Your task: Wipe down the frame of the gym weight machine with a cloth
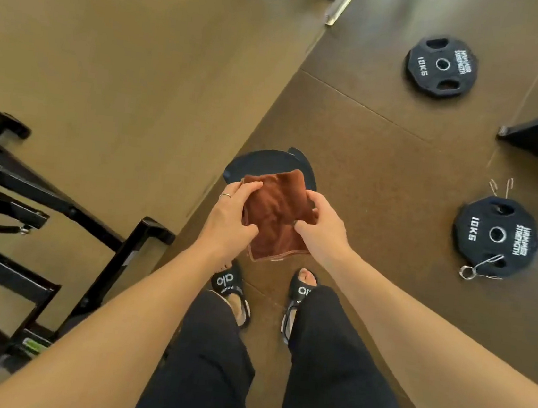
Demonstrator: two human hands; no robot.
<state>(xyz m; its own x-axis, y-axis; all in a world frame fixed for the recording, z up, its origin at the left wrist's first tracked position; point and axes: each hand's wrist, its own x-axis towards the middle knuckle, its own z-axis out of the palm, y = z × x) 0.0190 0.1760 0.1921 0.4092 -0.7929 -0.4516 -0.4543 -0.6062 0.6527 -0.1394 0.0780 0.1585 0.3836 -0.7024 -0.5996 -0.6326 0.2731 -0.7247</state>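
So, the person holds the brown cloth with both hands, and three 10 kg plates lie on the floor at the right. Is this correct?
Not quite: the head view shows two 10 kg plates on the floor at the right, one farther and one nearer, not three. The rest holds: the left hand and the right hand both hold the brown cloth.

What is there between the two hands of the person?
In the head view, the brown cloth lies between the left hand and the right hand; each hand grips one side of it.
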